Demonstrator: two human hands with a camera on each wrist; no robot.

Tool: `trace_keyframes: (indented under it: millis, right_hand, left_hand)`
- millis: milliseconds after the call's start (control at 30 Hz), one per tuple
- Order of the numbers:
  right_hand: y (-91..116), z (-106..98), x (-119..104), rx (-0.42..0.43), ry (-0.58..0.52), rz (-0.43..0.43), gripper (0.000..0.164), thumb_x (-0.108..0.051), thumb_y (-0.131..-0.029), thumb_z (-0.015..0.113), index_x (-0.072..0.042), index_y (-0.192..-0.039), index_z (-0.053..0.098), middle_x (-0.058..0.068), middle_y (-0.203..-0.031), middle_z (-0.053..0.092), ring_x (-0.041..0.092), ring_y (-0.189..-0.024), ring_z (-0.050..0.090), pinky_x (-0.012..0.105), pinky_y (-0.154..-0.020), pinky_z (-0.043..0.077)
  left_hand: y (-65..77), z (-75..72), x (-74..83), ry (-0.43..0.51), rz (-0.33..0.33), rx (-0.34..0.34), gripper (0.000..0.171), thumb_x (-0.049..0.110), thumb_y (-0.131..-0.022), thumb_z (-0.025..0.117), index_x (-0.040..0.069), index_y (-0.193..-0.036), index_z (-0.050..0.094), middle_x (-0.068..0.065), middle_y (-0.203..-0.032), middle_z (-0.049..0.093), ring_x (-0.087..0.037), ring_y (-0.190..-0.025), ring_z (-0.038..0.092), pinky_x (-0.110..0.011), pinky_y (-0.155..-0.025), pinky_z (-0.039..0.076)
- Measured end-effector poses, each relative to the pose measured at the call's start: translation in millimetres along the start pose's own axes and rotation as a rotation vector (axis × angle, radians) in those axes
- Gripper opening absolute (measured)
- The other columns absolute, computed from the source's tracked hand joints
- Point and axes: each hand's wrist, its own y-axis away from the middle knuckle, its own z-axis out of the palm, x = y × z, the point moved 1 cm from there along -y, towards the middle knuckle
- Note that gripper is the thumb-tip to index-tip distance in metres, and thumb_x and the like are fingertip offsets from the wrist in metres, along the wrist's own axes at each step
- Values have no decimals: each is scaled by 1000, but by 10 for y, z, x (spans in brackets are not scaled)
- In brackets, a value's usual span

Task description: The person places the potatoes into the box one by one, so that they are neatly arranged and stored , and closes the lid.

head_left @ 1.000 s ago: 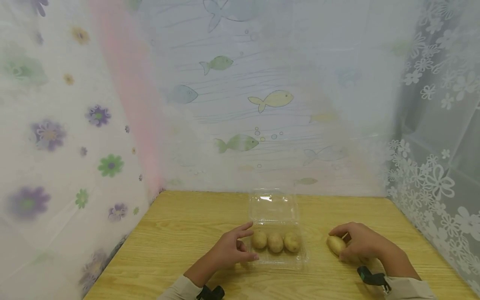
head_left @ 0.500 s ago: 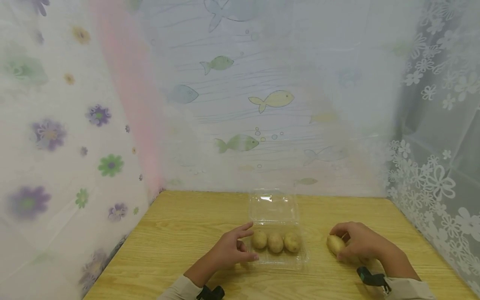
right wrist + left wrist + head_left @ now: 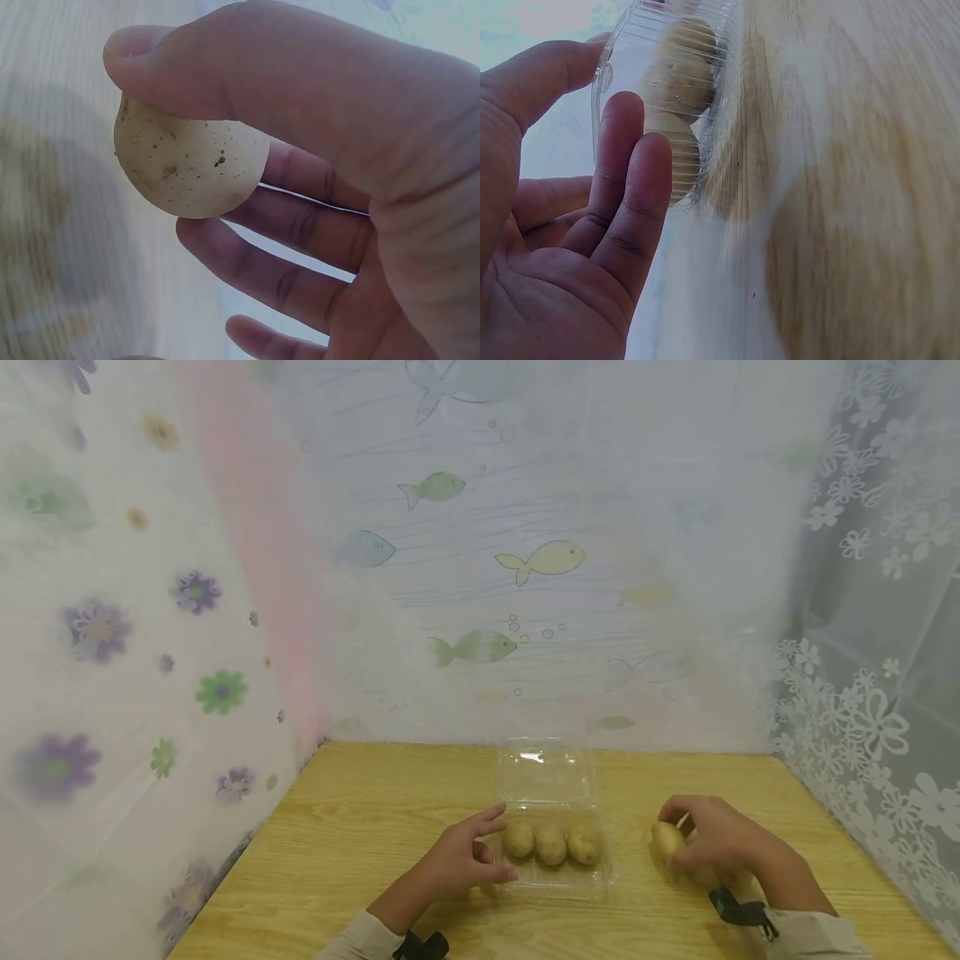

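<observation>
Around you, the biggest things are the printed sheets: the back sheet [image 3: 450, 560] with fish rises behind the bench's far edge, the left sheet [image 3: 97, 693] with coloured flowers runs along the left edge, and the right sheet [image 3: 862, 610] with white flowers along the right edge. Next comes your wood-grained bench [image 3: 360, 810]. On it, about midway between the left and right edges, sits your clear plastic container [image 3: 558, 887], its lid [image 3: 547, 781] open toward the far edge.

Your beige sleeves [image 3: 813, 935] come in from the near side. Your left hand [image 3: 459, 856] is at the container's left side, fingers relaxed and thumb spread apart from the forefinger; I can't tell how firmly they touch the plastic. Your right hand [image 3: 716, 837] is between the container and the bench's right edge, thumb and fingertips pinching a single potato [image 3: 666, 842]. You have black mounts [image 3: 738, 910] on both wrists.

Smallest are the potatoes. The row of three potatoes [image 3: 551, 845] lies side by side in the container's base. The one you pinch shows dark specks on its skin; I can't tell whether it touches the bench.
</observation>
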Motion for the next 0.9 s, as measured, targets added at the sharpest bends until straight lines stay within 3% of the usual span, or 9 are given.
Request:
trace_keyframes:
  millis: [300, 533, 900]
  right_hand:
    - [-49, -44, -73, 50, 30, -56, 60, -33, -71, 95, -14, -121, 68, 4, -116, 68, 23, -99, 64, 39, -75, 53]
    - [-93, -87, -188, 83, 61, -129, 71, -38, -74, 94, -12, -134, 66, 2, -123, 68, 17, -97, 62, 29, -70, 52]
    - [-157, -134, -411, 116, 51, -136, 68, -42, -75, 93, -14, -132, 68, 3, -123, 68, 20, -102, 61, 31, -71, 54]
  left_hand:
    - [8, 1, 6, 14, -4, -7, 83, 26, -87, 87, 12, -157, 46, 2, -168, 36, -8, -74, 65, -21, -60, 51]
    - [11, 13, -8, 21, 4, -6, 84, 28, -85, 88, 9, -156, 47, 2, -168, 35, -7, -72, 64, -21, -59, 52]
    - [7, 7, -13, 31, 11, -6, 83, 26, -86, 88, 9, -156, 47, 4, -168, 34, -5, -69, 62, -20, -58, 50]
